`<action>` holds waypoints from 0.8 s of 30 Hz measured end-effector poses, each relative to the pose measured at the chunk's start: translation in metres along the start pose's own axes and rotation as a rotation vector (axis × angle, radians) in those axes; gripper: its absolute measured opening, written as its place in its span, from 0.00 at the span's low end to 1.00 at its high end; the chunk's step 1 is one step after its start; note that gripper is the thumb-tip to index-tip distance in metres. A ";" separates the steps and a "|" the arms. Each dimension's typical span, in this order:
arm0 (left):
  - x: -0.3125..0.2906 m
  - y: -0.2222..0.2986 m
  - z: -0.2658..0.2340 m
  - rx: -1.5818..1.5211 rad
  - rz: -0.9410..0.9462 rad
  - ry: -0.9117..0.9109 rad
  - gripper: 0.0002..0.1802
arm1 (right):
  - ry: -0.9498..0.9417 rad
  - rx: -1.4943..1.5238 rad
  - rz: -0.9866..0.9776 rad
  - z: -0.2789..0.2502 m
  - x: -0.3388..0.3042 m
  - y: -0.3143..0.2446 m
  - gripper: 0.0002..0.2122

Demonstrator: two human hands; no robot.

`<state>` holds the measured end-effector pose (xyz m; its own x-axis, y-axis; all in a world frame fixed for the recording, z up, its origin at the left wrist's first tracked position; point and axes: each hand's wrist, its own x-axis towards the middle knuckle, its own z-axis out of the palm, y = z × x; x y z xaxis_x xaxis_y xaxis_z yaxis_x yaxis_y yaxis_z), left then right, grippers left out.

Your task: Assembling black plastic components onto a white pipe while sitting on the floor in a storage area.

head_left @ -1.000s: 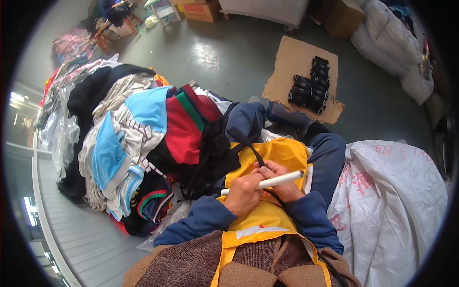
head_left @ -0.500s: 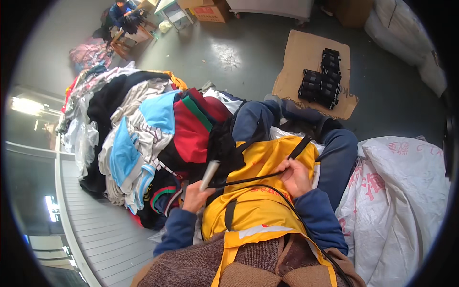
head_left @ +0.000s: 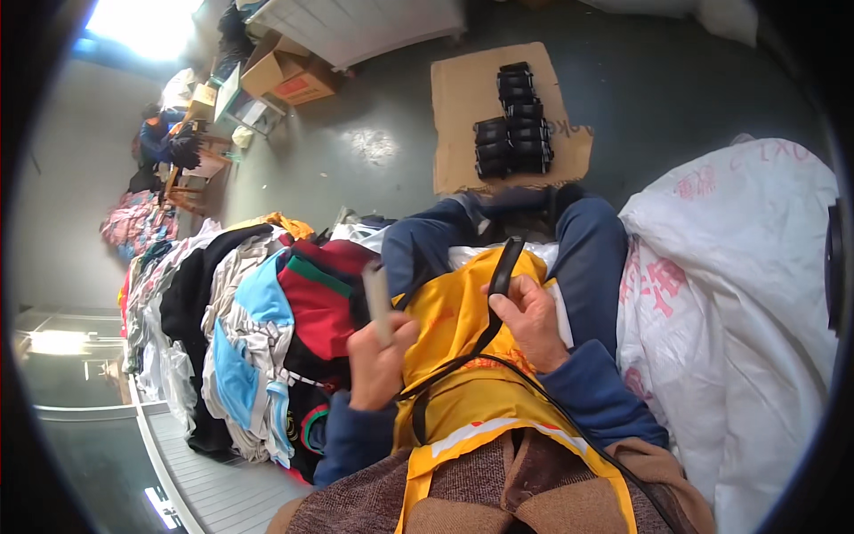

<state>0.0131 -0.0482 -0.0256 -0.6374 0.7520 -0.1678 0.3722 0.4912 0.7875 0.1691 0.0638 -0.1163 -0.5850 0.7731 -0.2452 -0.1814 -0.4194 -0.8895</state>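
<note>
My left hand [head_left: 378, 356] is closed around a pale, stick-shaped tool [head_left: 377, 298], blurred by motion; its kind cannot be made out. With my right hand [head_left: 532, 322] I pinch a black strap [head_left: 507, 267]. Its upper end stands up past my fingers, and the rest drops across the yellow apron [head_left: 454, 303] on my lap. A thin black cord [head_left: 516, 372] also crosses the apron, below the right hand.
Heaped clothes [head_left: 253, 311] lie close on my left. A big white woven sack [head_left: 712, 338] stands on my right. Ahead, several black strap bundles [head_left: 516, 133] rest on flat cardboard [head_left: 458, 98]. Farther left are a carton [head_left: 298, 80] and another person [head_left: 156, 133].
The view has swung right. My left hand has come up and nearer the right hand with the pale tool. The strap, earlier stretched between both hands, now hangs down from my right hand.
</note>
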 end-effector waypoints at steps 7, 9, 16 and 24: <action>0.033 0.013 0.072 -0.286 0.184 -0.206 0.09 | 0.048 -0.673 -0.569 0.013 -0.017 -0.008 0.08; 0.029 0.009 0.070 -0.296 0.194 -0.238 0.09 | 0.039 -0.834 -0.621 0.014 -0.021 -0.008 0.09; 0.016 -0.022 0.055 -0.709 -0.146 -0.395 0.06 | -0.071 -0.232 -0.145 0.017 -0.026 -0.005 0.11; 0.003 -0.040 0.061 -0.882 -0.179 -0.448 0.10 | 0.060 0.285 0.170 0.025 -0.027 0.009 0.04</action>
<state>0.0376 -0.0392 -0.0942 -0.2551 0.8842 -0.3914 -0.4523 0.2486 0.8565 0.1640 0.0273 -0.1081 -0.5802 0.7034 -0.4106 -0.3036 -0.6546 -0.6923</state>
